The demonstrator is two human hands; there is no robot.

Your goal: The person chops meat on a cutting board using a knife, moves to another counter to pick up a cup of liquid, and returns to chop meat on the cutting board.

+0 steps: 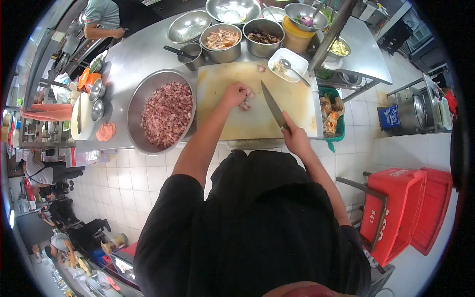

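Note:
My right hand (296,140) is wrapped around the handle of a large kitchen knife (271,104). Its blade points up and left over the yellowed cutting board (217,119). My left hand (236,94) is low over the board with its fingers curled together; what is between the fingertips, if anything, is hidden. Against those fingers lie several small pinkish pieces (245,105), too small to name surely. One more pinkish piece (261,68) sits near the board's far edge. The knife blade is apart from the pieces.
Left of the board stands a big steel bowl (132,119) of diced raw meat (167,115). Steel pots and bowls line the back, near a white dish (300,64) with a spoon. A green scrap bin (340,129) hangs at right. Another person (106,22) stands across the table.

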